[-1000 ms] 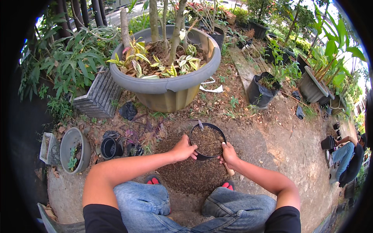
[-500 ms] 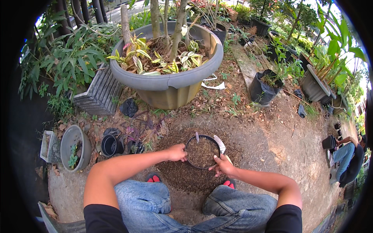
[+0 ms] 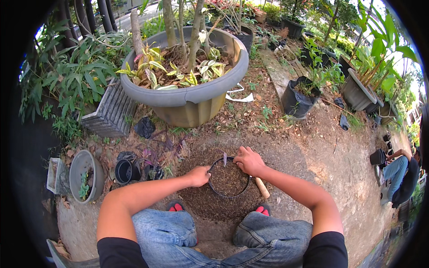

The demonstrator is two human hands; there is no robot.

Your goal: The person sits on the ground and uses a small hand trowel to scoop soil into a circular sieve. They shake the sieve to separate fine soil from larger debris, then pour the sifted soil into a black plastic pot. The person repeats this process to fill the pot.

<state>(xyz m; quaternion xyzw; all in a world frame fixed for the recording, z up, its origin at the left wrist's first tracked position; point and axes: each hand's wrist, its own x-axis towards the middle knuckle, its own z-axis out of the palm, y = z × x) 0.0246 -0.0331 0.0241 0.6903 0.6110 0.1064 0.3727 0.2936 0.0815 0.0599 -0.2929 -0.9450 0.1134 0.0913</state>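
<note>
A round black plant pot (image 3: pixel 248 182) filled with brown soil (image 3: pixel 229 179) stands on a patch of loose soil between my feet. My left hand (image 3: pixel 199 176) is closed on the left side of its rim. At the far right of the rim, my right hand (image 3: pixel 249 161) has its fingers curled over the edge; what lies under them is hidden. A small purplish leaf (image 3: pixel 225 159) sticks up at the far rim, just left of my right hand. Beside the pot, on the right, a wooden handle (image 3: pixel 262 188) lies on the soil, its other end hidden.
A large grey planter (image 3: pixel 187 96) with a tree stands ahead. To the left are an empty black pot (image 3: pixel 127 171), a grey pot (image 3: pixel 91 176) and stacked grey trays (image 3: pixel 109 111). A black plant bag (image 3: pixel 300 99) stands right; a person (image 3: pixel 404 174) sits far right.
My right hand has moved from the near right rim to the far right rim, uncovering the wooden handle and covering the pale strip there. My left hand stays on the left rim.
</note>
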